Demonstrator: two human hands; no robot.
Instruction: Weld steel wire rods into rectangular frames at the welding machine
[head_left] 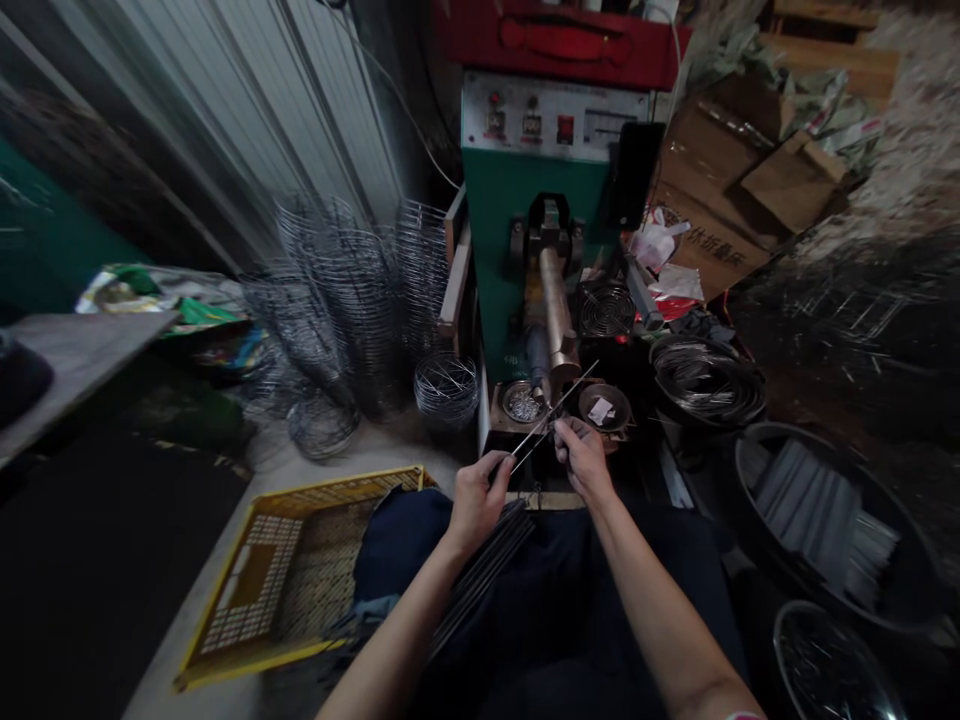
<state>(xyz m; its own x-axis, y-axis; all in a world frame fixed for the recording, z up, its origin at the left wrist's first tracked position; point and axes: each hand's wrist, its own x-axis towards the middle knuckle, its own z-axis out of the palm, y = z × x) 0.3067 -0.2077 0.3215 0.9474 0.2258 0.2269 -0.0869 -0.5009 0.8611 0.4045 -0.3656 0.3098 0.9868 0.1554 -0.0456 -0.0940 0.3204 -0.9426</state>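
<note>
My left hand [478, 500] is closed, thumb against fingers, on a thin metal rod [576, 383] that slants up to the right. A second thin wire shows just below it. My right hand [582, 456] is pinched close beside the rod; what its fingers hold is hidden. Just beyond my hands stand the electrode arms [553, 310] of a green machine [491, 240] that looks like a spot welder. A dish of small metal bits [523, 404] and a round dish with a pale piece [602, 410] flank the lower electrode. A bundle of rods [487, 565] lies across my lap.
Stacks of wire frames [360, 300] rise at left, behind a yellow plastic crate [247, 575]. Coiled wire hoops [705, 380] and a dark basin of metal strips [817, 500] stand at right. Cardboard boxes [712, 180] lean behind. A board [82, 350] juts in at far left.
</note>
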